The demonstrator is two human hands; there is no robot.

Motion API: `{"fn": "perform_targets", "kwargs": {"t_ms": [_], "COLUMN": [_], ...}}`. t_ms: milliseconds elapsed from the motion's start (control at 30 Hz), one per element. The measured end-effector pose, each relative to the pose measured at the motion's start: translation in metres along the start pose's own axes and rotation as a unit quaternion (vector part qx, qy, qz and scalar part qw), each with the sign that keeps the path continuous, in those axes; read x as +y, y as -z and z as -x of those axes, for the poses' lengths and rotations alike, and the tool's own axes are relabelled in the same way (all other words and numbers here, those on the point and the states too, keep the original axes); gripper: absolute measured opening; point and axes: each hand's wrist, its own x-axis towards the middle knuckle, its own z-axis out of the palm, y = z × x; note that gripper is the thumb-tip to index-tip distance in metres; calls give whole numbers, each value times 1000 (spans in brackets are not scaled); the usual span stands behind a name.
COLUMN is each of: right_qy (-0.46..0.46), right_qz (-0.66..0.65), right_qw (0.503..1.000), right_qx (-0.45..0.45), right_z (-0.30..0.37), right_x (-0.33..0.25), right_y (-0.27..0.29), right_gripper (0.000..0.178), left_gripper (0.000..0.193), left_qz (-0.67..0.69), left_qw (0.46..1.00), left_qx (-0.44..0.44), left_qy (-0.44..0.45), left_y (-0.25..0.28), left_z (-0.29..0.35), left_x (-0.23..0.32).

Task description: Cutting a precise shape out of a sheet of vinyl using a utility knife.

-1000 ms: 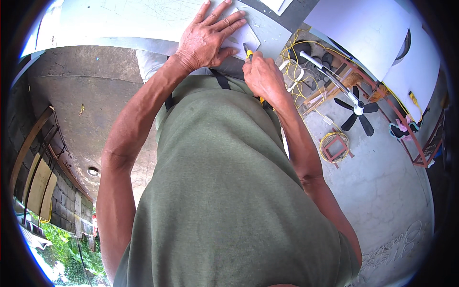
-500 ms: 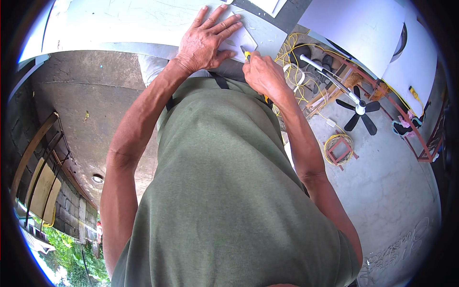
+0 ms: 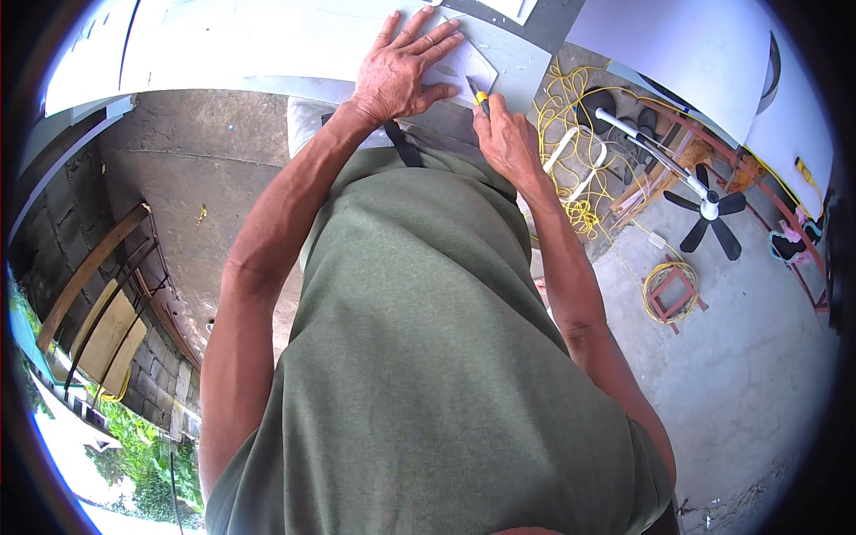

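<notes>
My left hand [image 3: 401, 71] lies with its fingers spread, pressing down on a small white sheet piece [image 3: 477, 67] with an angled edge. That piece rests on the white work surface [image 3: 250, 53] near its right end. Just right of it, my right hand [image 3: 506, 138] is wrapped around a utility knife [image 3: 482, 100] with a yellow and black handle. The knife's blade points up and left at the near part of the white piece, close to my left thumb. Whether the tip touches the piece I cannot tell.
Right of the work surface, a tangle of yellow cord [image 3: 566, 98] lies on the floor beside a black-bladed fan [image 3: 709, 209]. A cord-wound reddish frame [image 3: 670, 292] is nearer. Large white sheets [image 3: 678, 62] stand at the upper right, with a metal frame [image 3: 736, 165] beneath.
The whole view has shifted, so the scene sits further right. The right hand with the knife has drawn slightly away from the left hand; the left hand still presses on the white piece.
</notes>
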Motion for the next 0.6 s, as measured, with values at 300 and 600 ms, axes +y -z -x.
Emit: {"fn": "perform_targets", "kwargs": {"t_ms": [300, 600], "right_qy": [-102, -40], "right_qz": [-289, -207], "right_qw": [944, 937], "right_qx": [124, 280], "right_z": [0, -38], "right_x": [21, 15], "right_y": [-20, -38], "right_gripper": [33, 53], "left_gripper": [87, 26], "left_qz": [5, 388], "left_qw": [1000, 827], "left_qx": [8, 208], "left_qy": [0, 349], "left_y": [5, 117], "left_z": [1, 72], "left_x": [-6, -24]}}
